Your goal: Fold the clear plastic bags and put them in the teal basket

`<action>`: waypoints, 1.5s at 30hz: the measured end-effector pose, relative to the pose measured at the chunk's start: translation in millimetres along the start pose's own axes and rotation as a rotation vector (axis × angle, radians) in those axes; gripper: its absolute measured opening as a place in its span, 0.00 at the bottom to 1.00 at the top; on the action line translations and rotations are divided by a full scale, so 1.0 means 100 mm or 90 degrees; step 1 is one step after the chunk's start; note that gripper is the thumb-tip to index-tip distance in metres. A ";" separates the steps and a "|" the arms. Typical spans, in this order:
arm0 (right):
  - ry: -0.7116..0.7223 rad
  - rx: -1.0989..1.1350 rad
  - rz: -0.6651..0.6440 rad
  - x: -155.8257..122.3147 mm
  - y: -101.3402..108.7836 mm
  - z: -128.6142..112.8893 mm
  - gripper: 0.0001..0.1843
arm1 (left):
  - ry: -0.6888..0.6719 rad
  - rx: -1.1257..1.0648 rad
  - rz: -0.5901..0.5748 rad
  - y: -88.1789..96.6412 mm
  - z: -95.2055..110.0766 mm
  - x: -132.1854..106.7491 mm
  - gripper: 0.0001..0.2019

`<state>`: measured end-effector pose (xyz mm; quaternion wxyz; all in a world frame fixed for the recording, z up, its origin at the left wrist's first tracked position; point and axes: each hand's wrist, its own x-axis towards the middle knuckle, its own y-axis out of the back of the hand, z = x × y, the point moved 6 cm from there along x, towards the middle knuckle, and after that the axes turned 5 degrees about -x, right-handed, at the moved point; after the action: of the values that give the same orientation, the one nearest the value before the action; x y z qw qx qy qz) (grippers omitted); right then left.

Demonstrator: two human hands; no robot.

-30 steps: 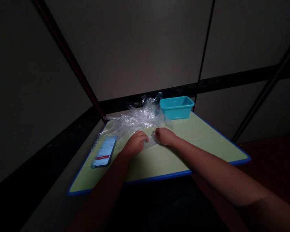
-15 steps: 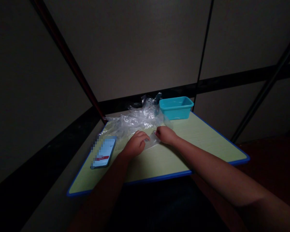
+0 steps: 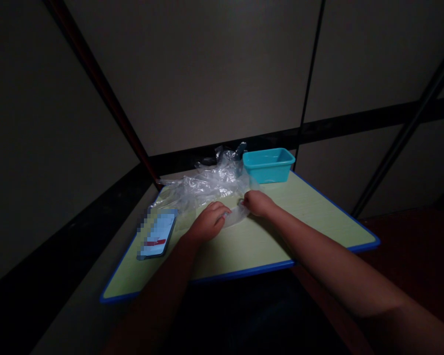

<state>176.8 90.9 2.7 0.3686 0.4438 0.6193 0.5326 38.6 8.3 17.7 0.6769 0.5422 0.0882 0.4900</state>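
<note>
A small clear plastic bag (image 3: 236, 217) lies low over the table between my hands. My left hand (image 3: 207, 223) has its fingers curled and pinched on the bag's left side. On the other side my right hand (image 3: 258, 203) is closed in a fist, gripping the bag's right upper edge. Just beyond both hands spreads a crumpled heap of clear plastic bags (image 3: 210, 183), its folds shiny. Whether anything is inside the held bag I cannot tell.
A turquoise plastic basket (image 3: 268, 172) stands at the back right of the pale yellow table (image 3: 244, 251), which has a blue rim. To the left lies a phone (image 3: 160, 234), its screen lit. Panelled walls (image 3: 222, 74) close in behind and at the left.
My right hand has shifted slightly right and away from the left hand, drawing the bag's edge along. The left hand stays nearly in place. The heap and basket have not moved.
</note>
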 end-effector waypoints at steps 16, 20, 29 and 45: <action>0.013 -0.020 -0.004 -0.04 0.01 -0.05 0.22 | -0.038 0.020 -0.056 -0.05 0.11 0.03 0.12; 0.015 -0.015 -0.003 -0.03 0.00 -0.04 0.22 | -0.026 -0.003 -0.070 -0.08 0.08 0.02 0.09; -0.017 0.036 0.054 0.01 0.03 0.02 0.14 | -0.024 -0.006 -0.055 -0.08 0.07 0.02 0.09; 0.164 0.519 0.181 0.05 0.03 -0.15 0.11 | -0.036 -0.016 -0.053 -0.09 0.07 0.04 0.08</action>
<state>161.8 90.5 8.2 0.0067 0.5637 0.7520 0.3415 50.2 7.4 14.8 0.7057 0.5430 0.0857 0.4471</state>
